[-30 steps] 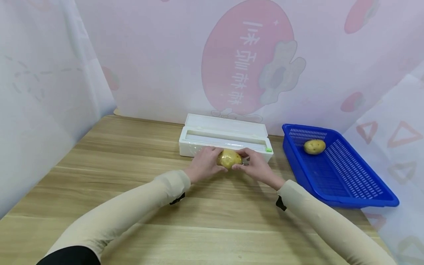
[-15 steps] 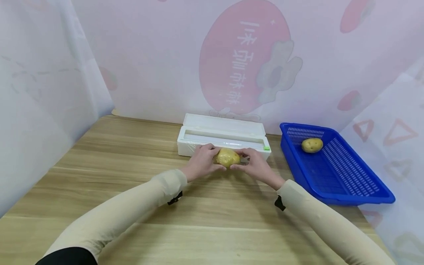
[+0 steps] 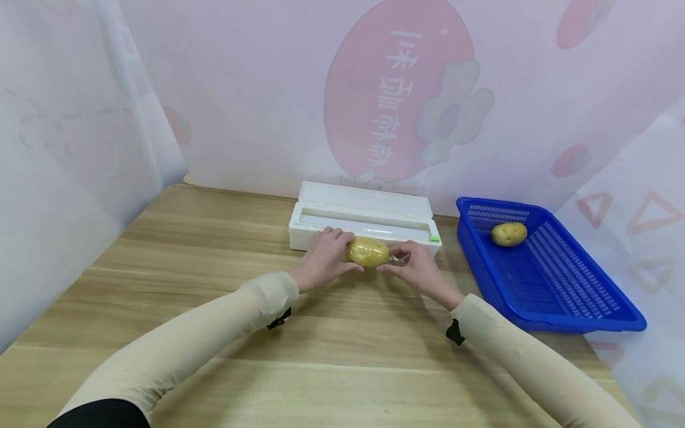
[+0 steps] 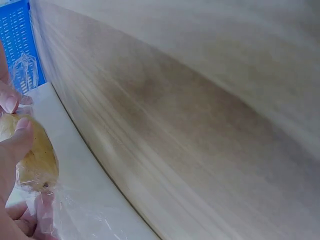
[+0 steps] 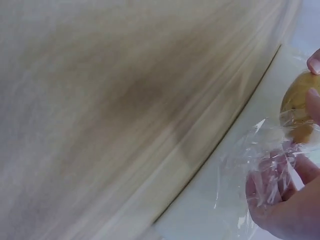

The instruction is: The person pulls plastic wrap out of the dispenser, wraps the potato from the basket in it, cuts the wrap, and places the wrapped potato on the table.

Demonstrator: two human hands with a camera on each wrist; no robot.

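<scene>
A yellow potato (image 3: 368, 252) wrapped in clear cling film is held up in front of a white cling film box (image 3: 316, 239). My left hand (image 3: 325, 257) grips the potato's left end, thumb on the near side and fingers behind. At its other end my right hand (image 3: 416, 270) pinches the gathered cling film (image 3: 397, 259) between thumb and fingers. Loose, crinkled film trails over the right fingers in the right wrist view, where the potato (image 5: 295, 100) shows partly. In the left wrist view the wrapped potato (image 4: 40, 155) lies between both hands' thumbs.
The film box's lid (image 3: 369, 199) stands open at the back, and a green slider (image 3: 434, 239) sits at its right end. To the right is a blue plastic basket (image 3: 540, 285) holding another potato (image 3: 509, 234). Everything rests on a wooden table (image 3: 321, 362) against a printed cloth backdrop.
The potato has turned slightly and risen a little in the head view. The right fingers have drawn apart from its end, with film showing between them. The left hand has shifted slightly left.
</scene>
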